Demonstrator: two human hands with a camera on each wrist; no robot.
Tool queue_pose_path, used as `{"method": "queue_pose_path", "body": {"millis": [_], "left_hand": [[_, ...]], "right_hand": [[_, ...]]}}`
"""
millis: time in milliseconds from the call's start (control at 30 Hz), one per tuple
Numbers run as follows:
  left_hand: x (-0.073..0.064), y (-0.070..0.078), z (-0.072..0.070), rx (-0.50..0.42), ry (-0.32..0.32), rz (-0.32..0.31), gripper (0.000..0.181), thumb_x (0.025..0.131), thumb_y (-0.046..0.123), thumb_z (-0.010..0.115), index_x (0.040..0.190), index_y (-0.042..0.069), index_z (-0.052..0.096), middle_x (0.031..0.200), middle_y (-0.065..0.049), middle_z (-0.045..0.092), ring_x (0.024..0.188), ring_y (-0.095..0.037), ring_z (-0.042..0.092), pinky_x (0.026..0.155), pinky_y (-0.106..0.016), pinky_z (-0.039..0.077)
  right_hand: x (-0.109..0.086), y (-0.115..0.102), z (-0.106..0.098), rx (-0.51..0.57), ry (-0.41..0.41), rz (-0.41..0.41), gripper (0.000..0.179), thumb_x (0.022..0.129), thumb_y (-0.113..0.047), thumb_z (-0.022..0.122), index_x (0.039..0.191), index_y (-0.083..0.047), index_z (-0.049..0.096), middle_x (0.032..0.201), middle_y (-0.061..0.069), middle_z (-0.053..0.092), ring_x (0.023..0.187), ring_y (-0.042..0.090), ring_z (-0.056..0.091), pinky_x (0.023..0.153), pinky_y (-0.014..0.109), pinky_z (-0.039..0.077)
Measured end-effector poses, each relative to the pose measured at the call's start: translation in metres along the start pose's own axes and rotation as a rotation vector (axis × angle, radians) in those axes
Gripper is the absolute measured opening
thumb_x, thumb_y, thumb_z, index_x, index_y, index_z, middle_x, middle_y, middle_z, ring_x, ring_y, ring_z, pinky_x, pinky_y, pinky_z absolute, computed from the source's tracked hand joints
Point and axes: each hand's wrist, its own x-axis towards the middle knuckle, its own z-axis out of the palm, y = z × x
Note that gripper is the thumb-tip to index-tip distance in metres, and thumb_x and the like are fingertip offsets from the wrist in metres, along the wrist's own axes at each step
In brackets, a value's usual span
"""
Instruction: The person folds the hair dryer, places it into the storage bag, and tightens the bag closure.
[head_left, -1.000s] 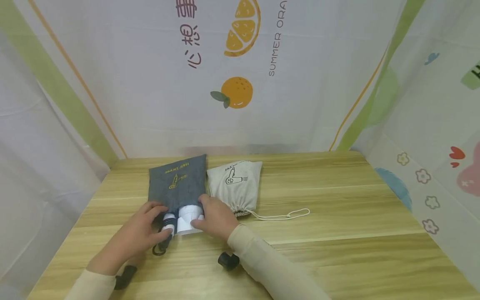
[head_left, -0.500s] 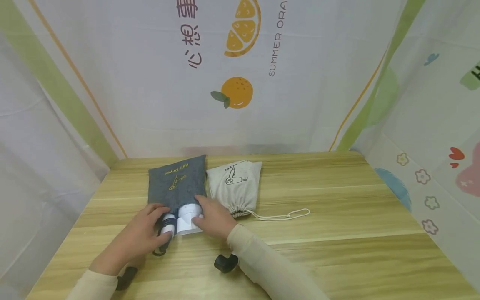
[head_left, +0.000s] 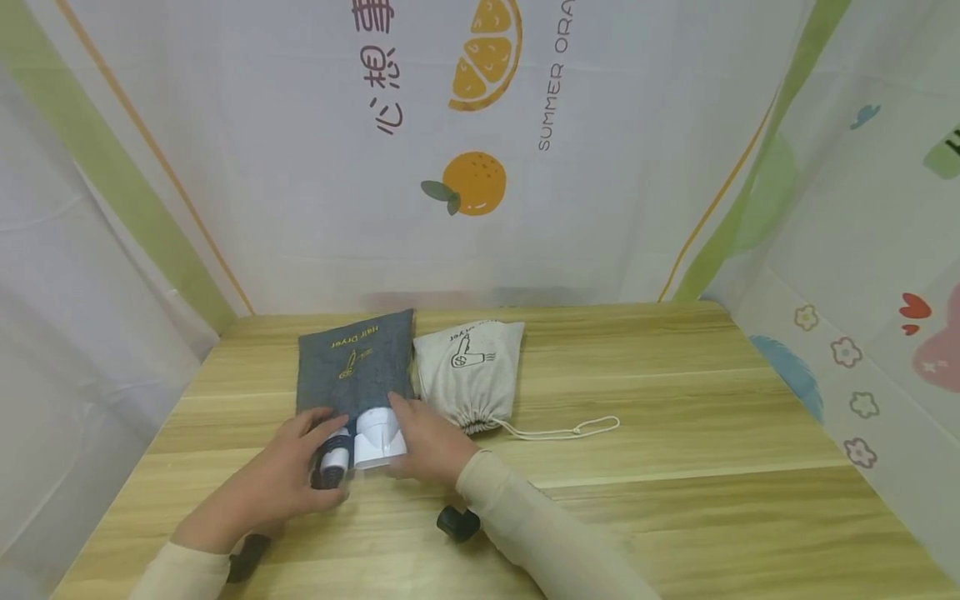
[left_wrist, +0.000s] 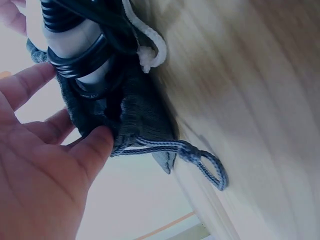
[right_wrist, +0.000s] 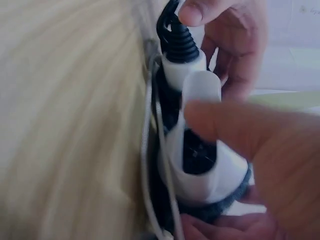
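Observation:
A grey drawstring bag printed "Hair Dryer" lies at the left back of the table. From its mouth stick the white nozzle of a hair dryer and its handle, wound with black cord. My left hand grips round the handle side, fingertips at the bag's edge and thumb by the cord. A grey string loop hangs beside those fingers. My right hand holds the other side of the mouth; its blurred thumb lies over the nozzle. The dryer's inner part is hidden.
A pale drawstring bag, pulled shut, lies close on the right of the grey one. Its white string trails over the wooden table. Printed curtains rise behind. Black pieces sit at both wrists.
My left thumb has slid off the handle towards me, so more cord shows. The right thumb has shifted towards the nozzle's near rim. Both bags lie almost where they were.

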Motion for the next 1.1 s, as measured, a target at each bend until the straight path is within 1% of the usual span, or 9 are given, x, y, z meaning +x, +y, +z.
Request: {"method": "queue_pose_path", "body": {"millis": [133,267,367,567,700,767,833,967,1100], "left_hand": [[-0.0004,-0.0006,0.0002,0.002,0.016,-0.004,0.086,0.063,0.029,0.091,0.134,-0.001,0.053,0.129,-0.027,0.047,0.114,-0.046,0.052,0.090,-0.058,0.049],[-0.0006,-0.0008,0.0003,0.017,0.054,0.006,0.083,0.062,0.025,0.092,0.130,-0.001,0.051,0.121,-0.022,0.051,0.108,-0.039,0.056,0.089,-0.054,0.050],[-0.0018,-0.0006,-0.0005,0.030,0.062,0.021,0.084,0.060,0.022,0.093,0.130,-0.001,0.051,0.119,-0.019,0.052,0.107,-0.036,0.057,0.090,-0.053,0.050],[-0.0059,-0.0002,-0.0027,0.019,-0.001,-0.012,0.101,0.054,0.024,0.094,0.139,0.002,0.046,0.120,-0.018,0.045,0.101,-0.029,0.055,0.083,-0.047,0.052],[-0.0082,-0.0004,-0.0019,0.036,-0.012,0.014,0.111,0.049,0.026,0.097,0.143,0.001,0.045,0.117,-0.017,0.041,0.096,-0.023,0.051,0.079,-0.041,0.052],[-0.0084,-0.0012,-0.0012,0.041,-0.013,0.031,0.111,0.048,0.025,0.097,0.143,0.000,0.045,0.115,-0.017,0.041,0.094,-0.022,0.050,0.077,-0.038,0.052],[-0.0078,-0.0015,-0.0015,0.034,-0.027,0.021,0.109,0.050,0.022,0.097,0.143,0.000,0.045,0.115,-0.018,0.041,0.091,-0.019,0.049,0.074,-0.035,0.052],[-0.0050,-0.0009,-0.0037,0.011,-0.071,-0.043,0.105,0.054,0.021,0.095,0.144,0.001,0.044,0.117,-0.020,0.042,0.083,-0.015,0.049,0.068,-0.031,0.051],[-0.0034,0.0011,-0.0059,0.021,-0.082,-0.076,0.101,0.057,0.024,0.093,0.143,0.000,0.046,0.119,-0.021,0.044,0.081,-0.015,0.050,0.070,-0.033,0.053]], "right_hand": [[0.0002,0.0003,0.0012,-0.046,0.043,0.001,0.088,0.079,-0.029,0.083,0.148,0.002,0.037,0.125,0.018,0.062,0.109,0.023,0.062,0.092,0.028,0.050],[0.0017,0.0014,0.0031,-0.038,0.066,0.011,0.085,0.079,-0.030,0.082,0.146,0.001,0.040,0.121,0.016,0.065,0.103,0.021,0.064,0.087,0.027,0.052],[0.0023,0.0018,0.0036,-0.025,0.071,0.011,0.083,0.079,-0.031,0.082,0.145,0.001,0.041,0.120,0.014,0.066,0.100,0.020,0.064,0.085,0.027,0.052],[0.0013,0.0016,0.0047,-0.031,0.087,0.004,0.079,0.081,-0.033,0.081,0.143,0.000,0.044,0.118,0.013,0.067,0.101,0.019,0.065,0.085,0.027,0.052],[0.0006,0.0016,0.0054,-0.038,0.098,0.008,0.078,0.082,-0.034,0.080,0.144,-0.002,0.046,0.121,0.012,0.067,0.105,0.020,0.065,0.088,0.028,0.052],[0.0007,0.0019,0.0055,-0.036,0.103,0.010,0.077,0.082,-0.035,0.080,0.144,-0.002,0.047,0.121,0.012,0.067,0.106,0.021,0.065,0.089,0.029,0.052],[0.0009,0.0022,0.0056,-0.039,0.105,0.010,0.078,0.082,-0.035,0.081,0.144,-0.002,0.047,0.122,0.012,0.067,0.106,0.021,0.065,0.089,0.029,0.052],[0.0007,0.0021,0.0050,-0.040,0.107,0.005,0.078,0.081,-0.034,0.081,0.143,-0.001,0.048,0.122,0.012,0.067,0.106,0.021,0.066,0.088,0.029,0.052],[0.0013,0.0018,0.0050,-0.041,0.110,0.009,0.076,0.081,-0.035,0.081,0.142,-0.002,0.049,0.119,0.011,0.068,0.102,0.020,0.066,0.085,0.028,0.053]]}}
